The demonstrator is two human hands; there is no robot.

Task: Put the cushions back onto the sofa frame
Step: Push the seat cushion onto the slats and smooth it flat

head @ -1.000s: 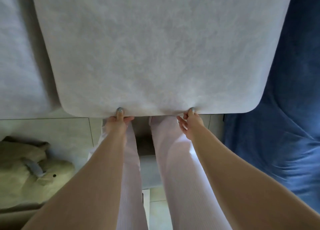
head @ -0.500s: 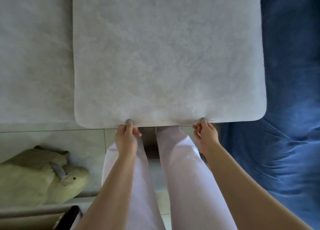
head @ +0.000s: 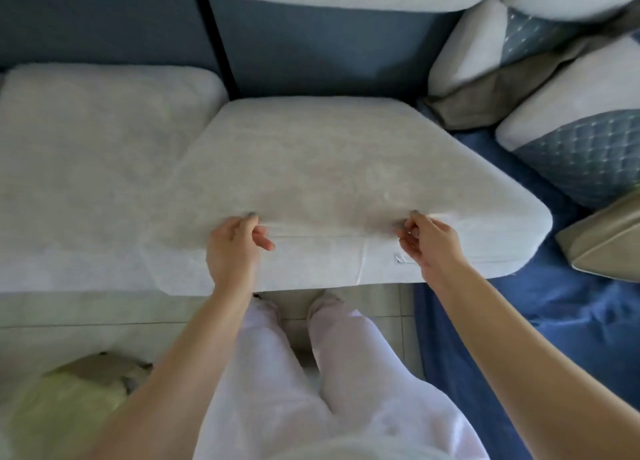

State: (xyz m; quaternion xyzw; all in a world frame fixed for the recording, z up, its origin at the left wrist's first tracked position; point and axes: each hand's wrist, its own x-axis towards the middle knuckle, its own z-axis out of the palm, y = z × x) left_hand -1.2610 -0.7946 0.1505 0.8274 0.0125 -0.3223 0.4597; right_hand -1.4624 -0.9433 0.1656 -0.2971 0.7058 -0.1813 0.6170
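The left cushion (head: 104,154) was on. The left hand (head: 239,244) and right hand (head: 431,239) seemed to pinch the middle cushion (head: 339,168), nearly home. A pile (head: 571,154) waited.

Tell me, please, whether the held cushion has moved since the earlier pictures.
Yes. The cushion has come down beside the left cushion: the wide shadow gap between them has closed.
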